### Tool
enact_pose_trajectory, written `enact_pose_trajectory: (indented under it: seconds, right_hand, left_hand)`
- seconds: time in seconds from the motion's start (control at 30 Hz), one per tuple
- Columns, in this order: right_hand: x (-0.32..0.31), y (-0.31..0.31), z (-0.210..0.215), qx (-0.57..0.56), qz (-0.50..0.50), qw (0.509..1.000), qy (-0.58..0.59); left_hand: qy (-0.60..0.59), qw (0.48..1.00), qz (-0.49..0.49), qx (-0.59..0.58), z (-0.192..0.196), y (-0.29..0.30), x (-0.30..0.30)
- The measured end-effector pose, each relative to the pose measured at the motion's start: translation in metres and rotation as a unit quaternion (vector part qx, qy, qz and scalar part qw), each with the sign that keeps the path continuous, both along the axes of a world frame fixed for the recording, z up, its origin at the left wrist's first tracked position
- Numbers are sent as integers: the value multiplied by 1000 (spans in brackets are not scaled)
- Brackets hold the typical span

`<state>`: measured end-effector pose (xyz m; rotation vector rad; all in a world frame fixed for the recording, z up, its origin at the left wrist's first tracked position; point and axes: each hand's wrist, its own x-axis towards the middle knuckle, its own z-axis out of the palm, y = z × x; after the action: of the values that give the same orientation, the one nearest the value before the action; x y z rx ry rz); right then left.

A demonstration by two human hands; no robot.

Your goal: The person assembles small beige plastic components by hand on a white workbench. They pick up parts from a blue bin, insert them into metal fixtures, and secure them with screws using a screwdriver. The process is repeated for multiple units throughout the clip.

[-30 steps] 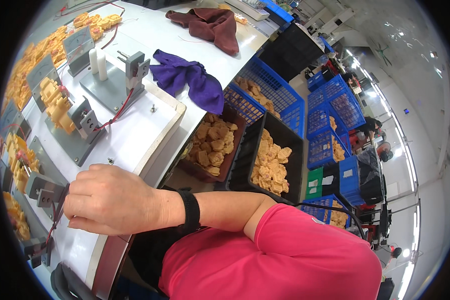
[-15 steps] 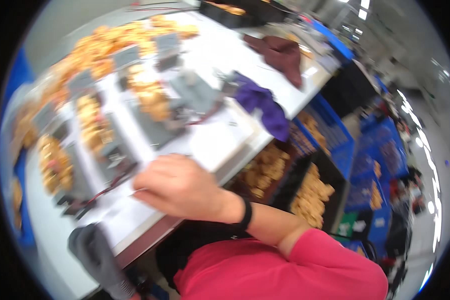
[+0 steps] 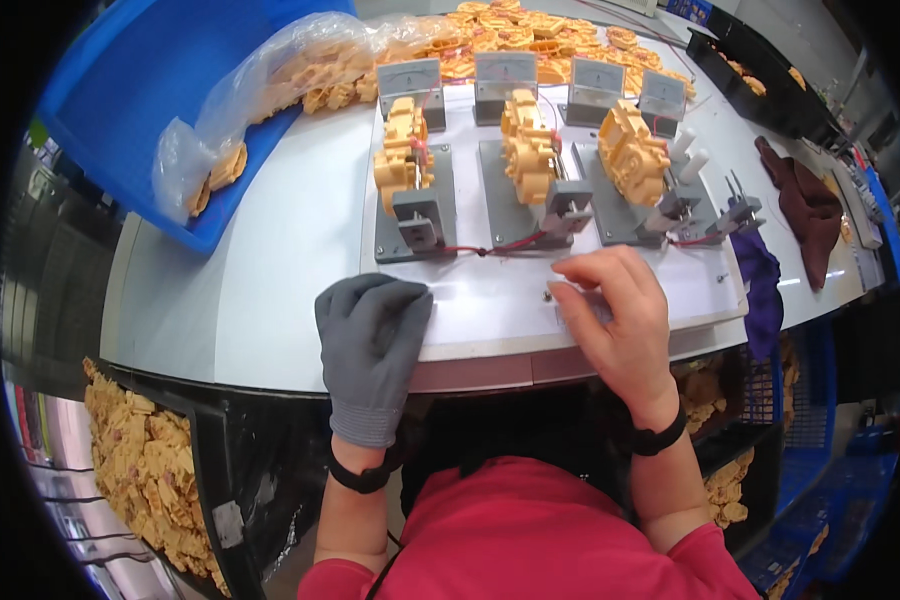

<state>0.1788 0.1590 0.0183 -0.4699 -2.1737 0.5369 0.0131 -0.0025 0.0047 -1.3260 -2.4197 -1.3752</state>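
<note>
The gloved left hand (image 3: 370, 340) rests flat, fingers together, on the white plate's (image 3: 490, 310) near edge. The bare right hand (image 3: 620, 315) hovers alongside, fingers loosely apart, empty.

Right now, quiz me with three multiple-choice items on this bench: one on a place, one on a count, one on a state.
1. Where does the blue tray lie?
A. far left
B. far right
C. under the table

2. How many meters stand behind the fixtures?
A. two
B. four
C. six

3. What covers the left hand?
A. nothing
B. a grey glove
C. a purple cloth

Answers: 1 A, it sits at the table's left end. 2 B, four dial faces stand in a row. 3 B, only the right hand is bare.
</note>
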Motion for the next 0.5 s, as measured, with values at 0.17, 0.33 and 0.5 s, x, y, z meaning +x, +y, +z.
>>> enact_pose_trajectory:
  seconds: [0.17,0.33,0.5]
  right_hand:
    - [-2,1,1,7,10,1000,-22]
    - [-2,0,1,-4,12,1000,-18]
    - [-2,0,0,-10,15,1000,-19]
  left_hand:
    - [-3,1000,-3,-12,2,-1,1]
    - [-18,1000,12,6,2,1,1]
    - [-24,999,23,1,2,3,2]
